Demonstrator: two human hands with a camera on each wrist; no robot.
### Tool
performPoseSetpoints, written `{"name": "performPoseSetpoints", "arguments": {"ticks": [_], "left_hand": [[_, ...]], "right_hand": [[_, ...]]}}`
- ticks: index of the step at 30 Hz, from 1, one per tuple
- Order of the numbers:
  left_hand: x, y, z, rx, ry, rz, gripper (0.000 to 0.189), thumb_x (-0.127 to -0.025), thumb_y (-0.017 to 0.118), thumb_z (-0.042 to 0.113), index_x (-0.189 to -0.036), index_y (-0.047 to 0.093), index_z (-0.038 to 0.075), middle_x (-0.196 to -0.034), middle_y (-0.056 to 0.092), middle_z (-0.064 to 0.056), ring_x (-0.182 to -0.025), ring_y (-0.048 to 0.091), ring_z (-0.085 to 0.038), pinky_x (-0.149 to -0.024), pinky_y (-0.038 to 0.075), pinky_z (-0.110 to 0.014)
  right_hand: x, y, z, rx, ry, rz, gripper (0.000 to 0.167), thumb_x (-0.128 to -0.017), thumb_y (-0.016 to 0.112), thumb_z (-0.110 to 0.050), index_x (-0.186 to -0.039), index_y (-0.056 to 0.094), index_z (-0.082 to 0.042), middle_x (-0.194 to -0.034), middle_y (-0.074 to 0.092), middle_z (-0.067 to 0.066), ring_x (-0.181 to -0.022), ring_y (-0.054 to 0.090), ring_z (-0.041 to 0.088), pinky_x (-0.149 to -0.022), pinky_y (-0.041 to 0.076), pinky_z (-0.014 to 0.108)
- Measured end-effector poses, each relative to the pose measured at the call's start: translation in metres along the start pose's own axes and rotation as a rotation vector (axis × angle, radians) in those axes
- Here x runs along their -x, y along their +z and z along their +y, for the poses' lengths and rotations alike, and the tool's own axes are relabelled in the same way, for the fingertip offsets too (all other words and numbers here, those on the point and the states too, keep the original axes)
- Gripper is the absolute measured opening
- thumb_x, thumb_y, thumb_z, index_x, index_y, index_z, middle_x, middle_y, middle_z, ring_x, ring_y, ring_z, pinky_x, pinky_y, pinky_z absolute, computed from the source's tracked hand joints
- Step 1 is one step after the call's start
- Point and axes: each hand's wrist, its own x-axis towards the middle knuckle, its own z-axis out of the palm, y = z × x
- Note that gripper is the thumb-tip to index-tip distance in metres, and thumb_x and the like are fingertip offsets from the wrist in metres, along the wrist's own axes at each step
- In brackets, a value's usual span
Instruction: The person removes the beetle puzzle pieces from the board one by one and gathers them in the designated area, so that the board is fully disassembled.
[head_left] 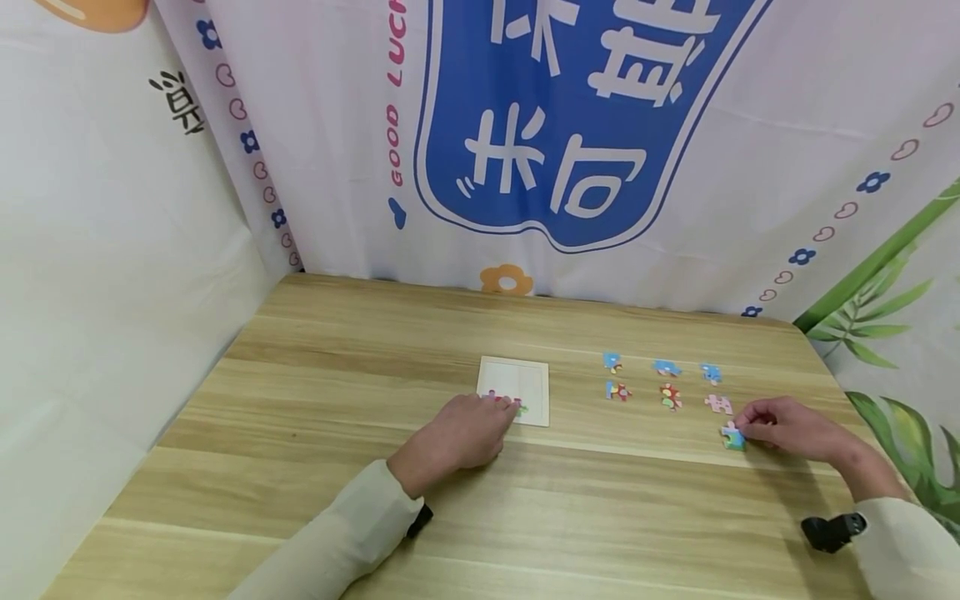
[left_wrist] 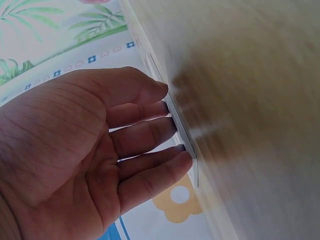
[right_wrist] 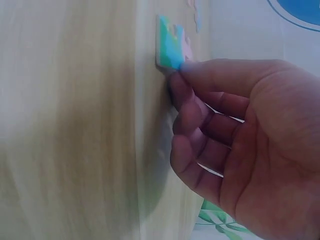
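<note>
My right hand (head_left: 787,429) pinches a jigsaw puzzle piece (head_left: 733,437) between thumb and index finger at the right of the table. In the right wrist view this green, blue and pink puzzle piece (right_wrist: 171,44) is tilted up at the fingertips, close over the wood. My left hand (head_left: 467,427) rests its fingertips on the near edge of a square white puzzle tray (head_left: 525,372). Pink and green puzzle pieces (head_left: 522,408) lie along the tray's near side, partly hidden by those fingers. The left wrist view shows the fingers (left_wrist: 145,135) loosely bent against the thin tray edge.
Right of the tray, loose puzzle pieces lie in two rows: blue ones (head_left: 666,367) behind, red and yellow ones (head_left: 671,397) in front. A pink puzzle piece (head_left: 718,404) lies just beyond my right hand. A printed curtain (head_left: 360,208) hangs behind the wooden table (head_left: 300,467).
</note>
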Motion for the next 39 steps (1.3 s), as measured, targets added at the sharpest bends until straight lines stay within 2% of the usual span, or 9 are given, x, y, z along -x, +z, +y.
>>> {"name": "performPoseSetpoints", "arguments": {"ticks": [11, 20, 24, 29, 36, 39], "left_hand": [[-0.001, 0.000, 0.000, -0.012, -0.001, 0.000, 0.045, -0.104, 0.057, 0.019, -0.147, 0.057, 0.005, -0.146, 0.058, -0.006, -0.134, 0.054, -0.024, -0.104, 0.048, -0.038], [0.000, -0.002, 0.000, -0.014, 0.001, 0.004, 0.045, -0.104, 0.057, 0.018, -0.146, 0.058, 0.005, -0.146, 0.059, -0.005, -0.133, 0.055, -0.024, -0.104, 0.048, -0.038], [0.000, -0.004, 0.000, -0.001, 0.001, 0.007, 0.044, -0.103, 0.058, 0.016, -0.146, 0.058, 0.005, -0.144, 0.060, -0.006, -0.132, 0.056, -0.025, -0.103, 0.049, -0.038], [0.000, -0.004, 0.001, 0.008, -0.002, -0.003, 0.044, -0.103, 0.057, 0.016, -0.146, 0.058, 0.005, -0.144, 0.060, -0.007, -0.132, 0.056, -0.025, -0.102, 0.049, -0.038], [0.000, -0.003, 0.000, -0.001, -0.008, -0.013, 0.045, -0.103, 0.057, 0.017, -0.147, 0.056, 0.006, -0.147, 0.058, -0.006, -0.134, 0.054, -0.024, -0.105, 0.047, -0.038], [0.001, -0.003, 0.000, 0.004, -0.002, -0.017, 0.046, -0.103, 0.057, 0.017, -0.148, 0.056, 0.006, -0.147, 0.058, -0.005, -0.134, 0.054, -0.024, -0.105, 0.047, -0.037]], "right_hand": [[0.000, 0.001, -0.002, 0.027, -0.026, 0.004, 0.009, -0.103, 0.059, -0.006, -0.100, 0.067, -0.003, -0.088, 0.057, 0.002, -0.078, 0.048, 0.015, -0.065, 0.040, 0.028], [0.000, 0.002, -0.001, 0.017, -0.024, 0.010, 0.009, -0.103, 0.058, -0.006, -0.102, 0.066, -0.002, -0.088, 0.057, 0.003, -0.073, 0.049, 0.014, -0.061, 0.044, 0.027], [0.000, 0.003, -0.003, 0.064, -0.034, 0.034, 0.009, -0.103, 0.060, -0.007, -0.100, 0.068, -0.004, -0.091, 0.060, 0.001, -0.079, 0.050, 0.014, -0.066, 0.044, 0.028], [-0.001, 0.006, -0.025, 0.058, -0.069, 0.060, 0.009, -0.103, 0.062, -0.012, -0.100, 0.067, -0.006, -0.091, 0.061, 0.001, -0.082, 0.052, 0.014, -0.068, 0.046, 0.028], [-0.014, 0.022, -0.074, 0.029, -0.244, 0.112, 0.006, -0.102, 0.063, -0.007, -0.103, 0.068, -0.005, -0.095, 0.065, 0.002, -0.084, 0.057, 0.013, -0.068, 0.050, 0.028], [-0.022, 0.034, -0.091, 0.009, -0.285, 0.115, 0.007, -0.102, 0.064, -0.006, -0.106, 0.069, -0.005, -0.099, 0.066, 0.002, -0.088, 0.059, 0.015, -0.071, 0.052, 0.027]]}}
